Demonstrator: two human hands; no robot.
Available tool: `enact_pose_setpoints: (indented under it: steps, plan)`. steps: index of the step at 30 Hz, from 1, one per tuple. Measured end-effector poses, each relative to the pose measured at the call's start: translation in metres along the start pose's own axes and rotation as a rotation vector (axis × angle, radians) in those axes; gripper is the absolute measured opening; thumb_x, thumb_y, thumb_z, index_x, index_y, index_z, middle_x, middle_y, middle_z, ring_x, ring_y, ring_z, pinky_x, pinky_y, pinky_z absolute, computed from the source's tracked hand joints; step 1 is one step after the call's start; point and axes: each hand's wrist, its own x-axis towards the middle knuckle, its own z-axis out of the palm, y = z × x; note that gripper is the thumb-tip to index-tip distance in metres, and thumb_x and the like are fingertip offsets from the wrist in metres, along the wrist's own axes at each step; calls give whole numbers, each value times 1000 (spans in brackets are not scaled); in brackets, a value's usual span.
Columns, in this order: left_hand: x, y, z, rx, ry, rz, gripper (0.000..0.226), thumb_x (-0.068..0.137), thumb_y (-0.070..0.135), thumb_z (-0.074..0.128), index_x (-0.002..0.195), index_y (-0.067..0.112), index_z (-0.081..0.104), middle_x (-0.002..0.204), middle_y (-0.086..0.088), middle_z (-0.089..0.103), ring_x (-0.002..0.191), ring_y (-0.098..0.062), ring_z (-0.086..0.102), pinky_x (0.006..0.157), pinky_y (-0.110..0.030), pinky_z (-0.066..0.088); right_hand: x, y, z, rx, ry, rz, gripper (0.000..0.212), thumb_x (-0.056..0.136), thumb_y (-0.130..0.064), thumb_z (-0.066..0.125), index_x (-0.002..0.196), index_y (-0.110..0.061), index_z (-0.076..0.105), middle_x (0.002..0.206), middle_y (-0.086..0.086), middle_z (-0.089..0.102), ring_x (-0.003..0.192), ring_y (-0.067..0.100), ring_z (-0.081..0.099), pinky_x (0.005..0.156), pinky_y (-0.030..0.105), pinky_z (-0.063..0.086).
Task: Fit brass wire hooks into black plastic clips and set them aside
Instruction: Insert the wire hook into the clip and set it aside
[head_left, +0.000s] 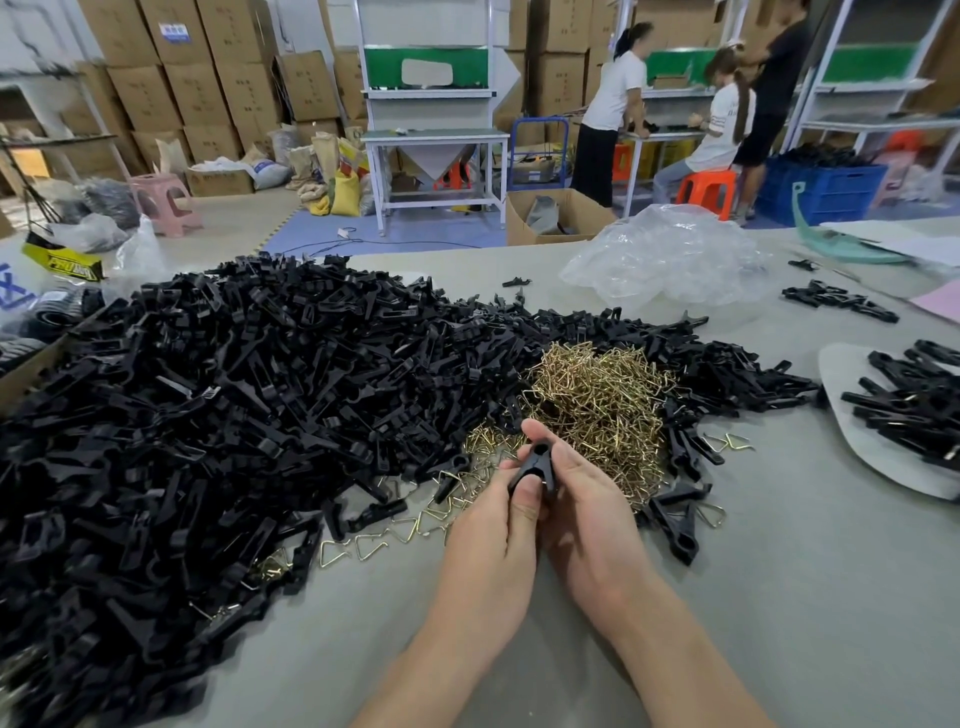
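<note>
Item under work: 1 black clip (535, 466), held by both hands just above the table (779, 597), near the centre of the view and at the near edge of the brass heap. Its round, holed end points away from the person.

Left hand (493, 525): thumb pressed flat on the near end of the clip. The other fingers are curled beneath it and mostly hidden.

Right hand (582, 509): fingers curled close together round the right side of the clip, with 1 fingertip hooked over its far end. Both hands touch each other at the clip. Whether a hook is already seated in this clip cannot be told.

Just beyond the hands lies the heap of brass hooks (597, 400), tangled. Loose triangular hooks (363, 545) lie scattered on the table to the left of the left hand.

A large pile of black clips (234, 389) covers the left half of the table and wraps behind the brass heap.

On the right, well apart from the hands, a grey pad (857, 452) carries a batch of clips (914, 410). A smaller group of clips (836, 301) lies further back, beside a crumpled clear plastic bag (670, 254).

Beyond the table: an open cardboard box (556, 215) on the floor and 3 people at a workbench.
</note>
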Motion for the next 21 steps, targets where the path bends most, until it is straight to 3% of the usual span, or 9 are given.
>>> enact_pose_setpoints:
  steps: [3,8,11,16,18,21]
  plan:
    - [0,-2,0,-15,0,-4,40,101,49,35,131,37,57,117,33,63,107,9,59,90,-17,47,1,0,0,-1,-1,-1,35,104,-21,45,104,-19,80,94,6,74,88,20,67,101,46,43]
    - [-1,0,1,-3,6,1,35,99,48,36,128,44,54,111,56,50,107,27,49,85,2,35,2,1,-2,16,-3,-20,37,105,-19,44,99,-19,81,91,6,74,77,14,71,73,29,56]
    - [0,-2,1,-3,10,-9,39,100,45,38,134,36,56,104,57,51,105,26,50,84,1,36,2,3,-3,31,-3,-22,38,105,-18,43,99,-17,81,90,7,75,71,13,71,56,23,54]
    - [1,3,-1,-8,-10,-7,26,105,33,43,118,55,48,103,63,45,104,32,45,82,5,31,4,2,-3,31,0,-47,37,104,-18,44,100,-17,81,91,8,75,81,18,74,63,26,58]
    - [0,5,-2,-29,-13,-29,23,103,38,42,116,56,49,107,61,45,110,30,44,86,5,31,4,2,-3,19,-2,-54,36,104,-19,44,101,-18,80,94,10,76,89,23,75,72,32,61]
    - [-2,6,-4,-95,21,-43,26,101,48,42,124,49,54,113,49,55,111,20,52,87,-1,37,0,0,-2,-25,1,-66,32,103,-20,47,105,-21,79,104,16,76,91,26,75,70,35,61]
